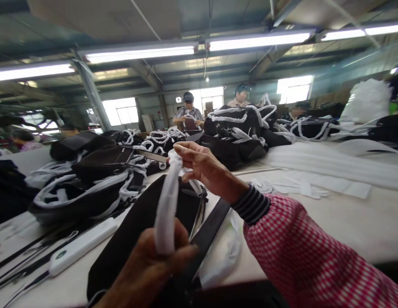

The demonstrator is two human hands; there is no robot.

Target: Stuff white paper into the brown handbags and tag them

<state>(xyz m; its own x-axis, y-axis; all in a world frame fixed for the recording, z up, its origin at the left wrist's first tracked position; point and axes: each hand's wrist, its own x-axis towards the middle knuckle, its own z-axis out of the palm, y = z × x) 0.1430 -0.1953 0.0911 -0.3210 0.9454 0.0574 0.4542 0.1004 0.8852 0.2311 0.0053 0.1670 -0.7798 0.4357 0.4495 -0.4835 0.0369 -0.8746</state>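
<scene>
A bag handle covered in white wrapping rises in an arc above a black bag on the table. My left hand is closed around the lower near end of the handle, slightly blurred. Higher up, my right hand pinches the wrapped handle near its top, fingers pointing left. Behind the hands, part of the wrapping's far side runs down to the bag's zippered edge. A dark strap crosses the bag's right side, and another white-wrapped length lies beside it.
Black bags with white-wrapped handles are piled on the left and at the back. A white power strip with a cable lies at left. White foam sheets and cut strips lie at right. Several people work beyond the piles.
</scene>
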